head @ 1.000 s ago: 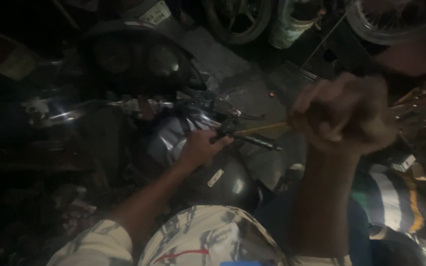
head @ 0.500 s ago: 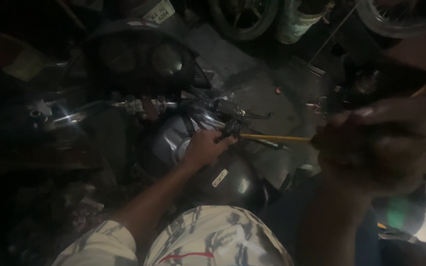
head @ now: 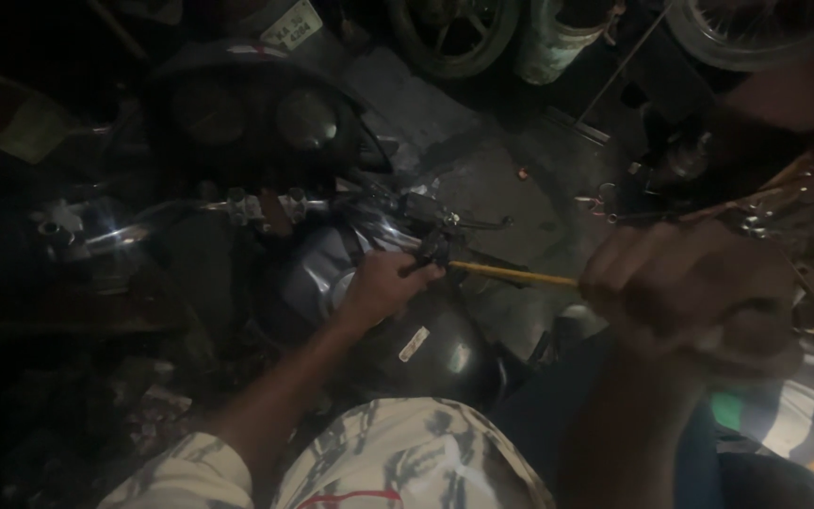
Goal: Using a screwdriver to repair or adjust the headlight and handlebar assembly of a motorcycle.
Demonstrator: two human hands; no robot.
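Gripping the right end of the motorcycle handlebar (head: 332,209), the left hand (head: 383,287) had its fingers curled shut around the dark lever mount (head: 435,247), just where a thin yellow cable (head: 511,274) came out. The cable ran nearly level, from that mount across to the right hand (head: 690,302), which was raised close to the camera and blurred. Its fingers were closed into a tight fist, and the cable entered the fist, so I judged it was held and pulled taut, though the blur made the exact grip hard to see.

Below the left hand lay the dark fuel tank (head: 407,344), with a small pale sticker on it. Beyond the bar sat the twin round gauges (head: 256,118), and farther back a wheel (head: 449,28) and a pale bucket (head: 558,38) stood on the workshop floor (head: 482,179). The room was very dark.

To me the step in hand was drawing the yellow cable out of, or through, the lever mount. The next move seemed to call for a steady, straight pull in line with the mount, while the left hand kept the bar from turning, so the cable would not kink at the exit.
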